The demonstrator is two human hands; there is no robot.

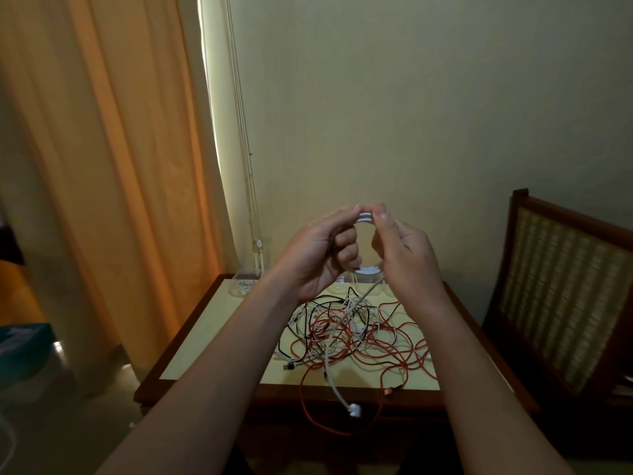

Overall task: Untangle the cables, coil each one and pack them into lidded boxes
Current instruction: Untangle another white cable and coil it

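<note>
Forearms rise from the bottom edge toward the middle of the frame, where both hands meet above the bench (219, 323). The left hand (317, 250) and right hand (406, 250) are close together, each pinching the top of a small coil of white cable (365, 216) between thumb and fingertips. The left hand's lower fingers curl inside the loop. A loose length of that cable slants down from the coil into the tangle (359, 334) of red, white and black cables lying on the bench below the hands. From the tangle a white plug (352, 410) and a red loop hang over the bench's near edge. A red plug (388, 392) lies at that edge, and a black plug (289, 366) lies at the tangle's left. Two clear boxes stand at the bench's far edge. The left box (244, 286) holds thin white cable, and the middle box (368, 273), behind the hands, holds a white coil. A curtain (102, 149) fills the left of the frame, and a cane-backed chair (561, 286) stands at the right.
</note>
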